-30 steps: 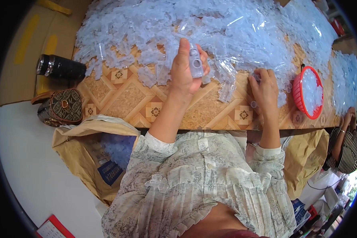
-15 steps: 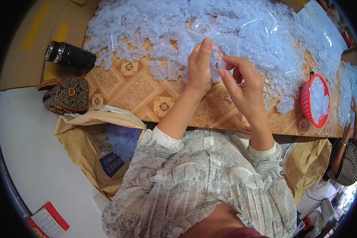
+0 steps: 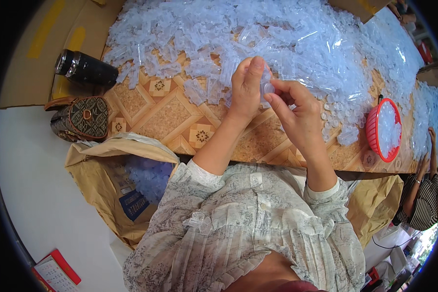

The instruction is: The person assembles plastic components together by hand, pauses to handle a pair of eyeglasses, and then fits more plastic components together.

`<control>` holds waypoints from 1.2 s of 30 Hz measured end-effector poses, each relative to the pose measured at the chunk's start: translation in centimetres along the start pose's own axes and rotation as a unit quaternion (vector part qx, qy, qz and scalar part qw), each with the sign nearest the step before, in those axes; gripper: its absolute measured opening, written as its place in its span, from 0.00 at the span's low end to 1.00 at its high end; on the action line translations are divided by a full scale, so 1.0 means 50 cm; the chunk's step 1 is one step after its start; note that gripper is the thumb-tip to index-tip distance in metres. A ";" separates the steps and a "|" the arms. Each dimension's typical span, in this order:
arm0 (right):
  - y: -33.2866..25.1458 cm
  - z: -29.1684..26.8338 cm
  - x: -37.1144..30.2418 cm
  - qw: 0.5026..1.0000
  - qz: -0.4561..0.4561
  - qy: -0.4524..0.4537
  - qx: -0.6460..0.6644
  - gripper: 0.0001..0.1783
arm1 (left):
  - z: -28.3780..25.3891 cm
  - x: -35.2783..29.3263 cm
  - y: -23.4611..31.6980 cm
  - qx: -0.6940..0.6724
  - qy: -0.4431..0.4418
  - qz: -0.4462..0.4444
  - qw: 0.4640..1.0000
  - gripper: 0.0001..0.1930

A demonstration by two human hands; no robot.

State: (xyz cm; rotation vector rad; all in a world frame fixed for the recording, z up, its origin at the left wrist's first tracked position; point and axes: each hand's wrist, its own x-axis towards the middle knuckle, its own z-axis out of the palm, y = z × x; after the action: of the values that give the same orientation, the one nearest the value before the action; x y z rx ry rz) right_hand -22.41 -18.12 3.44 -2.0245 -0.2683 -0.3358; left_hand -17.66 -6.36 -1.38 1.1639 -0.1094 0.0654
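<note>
My left hand (image 3: 248, 92), thumb up, is wrapped round a clear plastic tube-like piece (image 3: 266, 77), mostly hidden by the fingers. The thumb and forefinger of my right hand (image 3: 301, 111) pinch a small round translucent cap (image 3: 268, 88) against the end of that piece. Whether the cap is seated cannot be made out. Both hands are above the near part of the patterned table (image 3: 168, 117). Just beyond them spreads a large heap of similar clear plastic pieces (image 3: 194, 29). Small round caps (image 3: 343, 113) lie loose to the right of my right hand.
A red basket (image 3: 372, 131) of clear pieces stands at the right. On the left are a black flask (image 3: 95, 69) and a patterned pouch (image 3: 85, 119). Open paper sacks, one left (image 3: 92, 194) and one right (image 3: 372, 204), flank me. Another person (image 3: 423, 199) works at far right.
The cap, earlier held facing outward near the piece, is now against its end. Both hands have come slightly nearer to me, and the view has shifted a little.
</note>
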 end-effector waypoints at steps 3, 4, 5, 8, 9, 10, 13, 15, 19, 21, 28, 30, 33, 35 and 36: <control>0.006 -0.021 0.008 0.986 0.095 -0.055 0.123 0.13 | 0.012 -0.007 0.003 -0.015 0.017 0.012 1.000 0.22; 0.010 -0.032 0.014 0.973 0.131 -0.063 0.180 0.14 | 0.020 -0.011 0.004 -0.031 0.034 0.019 0.999 0.20; 0.007 -0.039 0.021 0.955 0.165 -0.062 0.240 0.20 | 0.022 -0.014 0.000 -0.032 0.028 0.019 0.999 0.20; 0.038 -0.029 0.045 0.901 0.252 -0.046 0.352 0.26 | 0.032 -0.022 -0.005 0.126 0.045 0.151 0.979 0.20; 0.043 -0.020 0.053 0.880 0.296 -0.029 0.370 0.28 | 0.039 -0.022 -0.002 0.167 0.041 0.188 0.967 0.21; 0.057 -0.005 0.060 0.873 0.309 -0.031 0.375 0.27 | 0.039 -0.022 0.000 0.208 0.040 0.225 0.951 0.21; 0.050 0.025 0.071 0.879 0.293 -0.029 0.375 0.28 | 0.039 -0.015 0.005 0.261 0.030 0.282 0.923 0.23; 0.034 0.026 0.075 0.853 0.315 -0.062 0.413 0.29 | 0.038 -0.017 0.006 0.287 0.033 0.313 0.905 0.24; 0.040 0.021 0.078 0.819 0.327 -0.113 0.458 0.29 | 0.028 -0.022 0.015 0.308 0.039 0.318 0.896 0.23; 0.044 0.017 0.077 0.838 0.307 -0.122 0.434 0.30 | 0.029 -0.024 0.016 0.312 0.032 0.316 0.895 0.23; 0.074 0.051 0.058 0.885 0.286 -0.027 0.367 0.31 | 0.042 -0.027 0.003 0.252 0.039 0.284 0.924 0.21; 0.082 0.060 0.059 0.887 0.277 -0.030 0.367 0.31 | 0.035 -0.028 -0.004 0.250 0.043 0.286 0.924 0.20; 0.072 0.078 0.063 0.891 0.269 -0.007 0.365 0.30 | 0.026 -0.031 -0.013 0.243 0.051 0.277 0.928 0.18; 0.062 0.079 0.068 0.891 0.271 0.019 0.363 0.31 | 0.028 -0.031 -0.014 0.241 0.055 0.267 0.931 0.17; 0.058 0.078 0.070 0.897 0.272 0.022 0.347 0.31 | 0.032 -0.031 -0.015 0.231 0.069 0.263 0.934 0.17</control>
State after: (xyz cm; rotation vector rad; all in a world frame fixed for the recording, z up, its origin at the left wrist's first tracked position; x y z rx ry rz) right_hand -17.69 -15.80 0.53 -1.3025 0.1973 0.0740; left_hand -19.20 -8.14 -1.64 1.5702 -0.2904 0.6772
